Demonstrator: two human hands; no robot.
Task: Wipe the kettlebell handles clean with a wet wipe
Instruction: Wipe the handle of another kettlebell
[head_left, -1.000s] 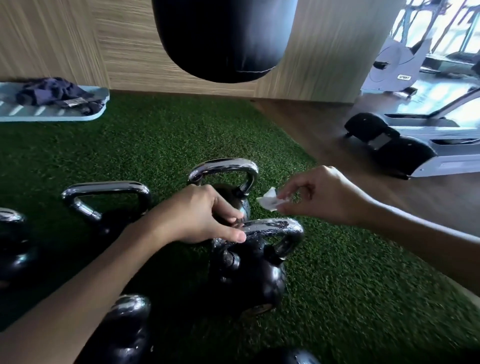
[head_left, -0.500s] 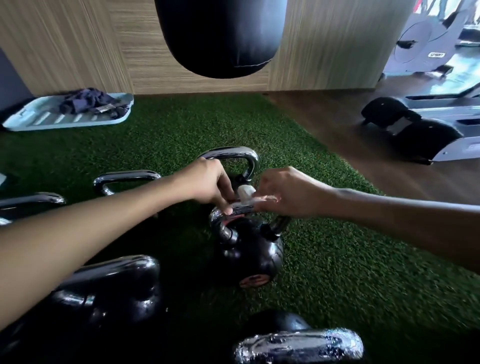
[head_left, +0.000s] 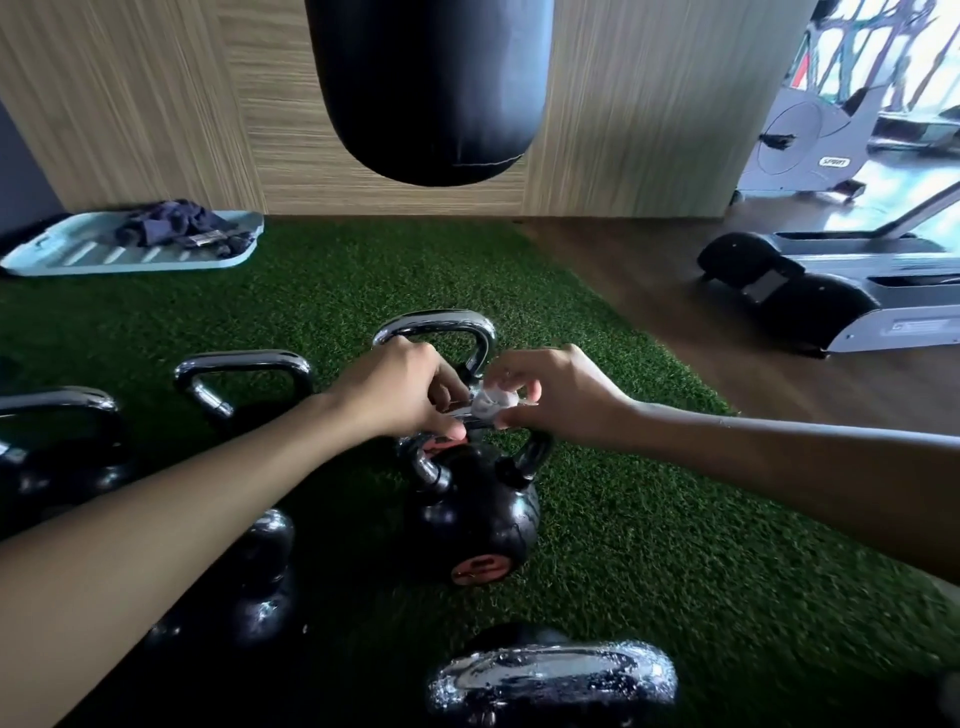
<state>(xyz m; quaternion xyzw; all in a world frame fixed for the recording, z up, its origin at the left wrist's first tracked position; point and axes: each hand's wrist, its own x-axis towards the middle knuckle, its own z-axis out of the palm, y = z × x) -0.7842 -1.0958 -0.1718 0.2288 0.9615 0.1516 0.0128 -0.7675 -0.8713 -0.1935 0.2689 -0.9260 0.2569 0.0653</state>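
The wiping step is being carried out on the middle kettlebell (head_left: 475, 519), standing on the turf (head_left: 649, 519): its chrome handle (head_left: 430, 470) is being gripped towards the left end by the left hand (head_left: 400, 389), while the wet wipe (head_left: 488, 401) is being pinched in the right hand (head_left: 558, 397) and pressed onto the bar, just beside that hand. Next, a rub along the bar and down both legs is probably being called for.

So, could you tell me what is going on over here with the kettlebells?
A person is wiping the black round kettlebell on the green artificial turf. Their left hand grips its shiny chrome handle to steady it, while the right hand pinches a crumpled white wet wipe against the handle's top bar. Other chrome-handled kettlebells stand around it.
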